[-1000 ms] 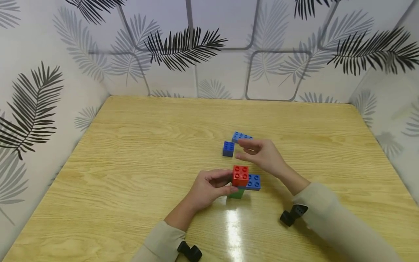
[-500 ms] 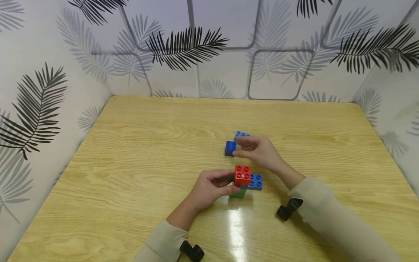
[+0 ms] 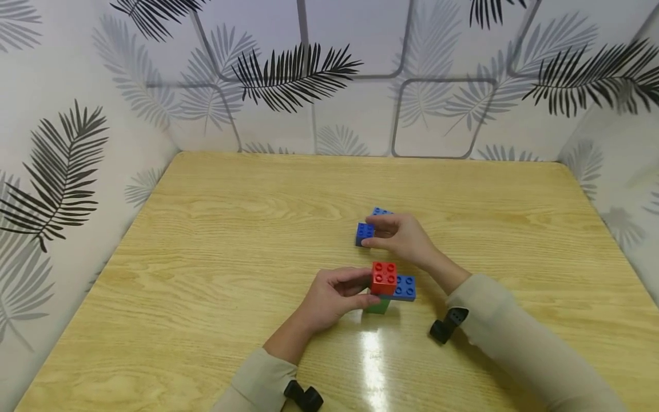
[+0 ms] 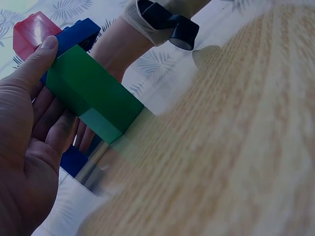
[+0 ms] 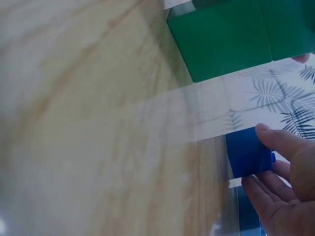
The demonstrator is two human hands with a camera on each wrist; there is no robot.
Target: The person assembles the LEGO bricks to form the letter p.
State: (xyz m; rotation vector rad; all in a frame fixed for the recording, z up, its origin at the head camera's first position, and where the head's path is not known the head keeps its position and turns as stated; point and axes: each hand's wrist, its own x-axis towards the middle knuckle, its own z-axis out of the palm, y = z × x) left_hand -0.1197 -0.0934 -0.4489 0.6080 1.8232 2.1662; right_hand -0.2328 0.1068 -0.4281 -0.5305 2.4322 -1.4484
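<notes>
In the head view, a small stack of toy building bricks stands right of the table's middle: green bricks at the bottom, a longer blue brick across them, and a square red brick on top. My left hand grips the stack from its left side, thumb in front and fingers behind. Farther back, a square dark blue brick rests on the table, studs up. My right hand pinches it between thumb and fingers, as the right wrist view also shows. Its right side is partly hidden by the fingers.
A lighter blue, longer brick lies just behind the right hand, partly covered by it. The wooden table runs back to a wall covering with a leaf pattern. Black wrist cameras sit on both sleeves.
My right hand has moved slightly left and closed on the dark blue brick, which it stood apart from before. The left hand keeps its hold on the stack. The view has shifted a little.
</notes>
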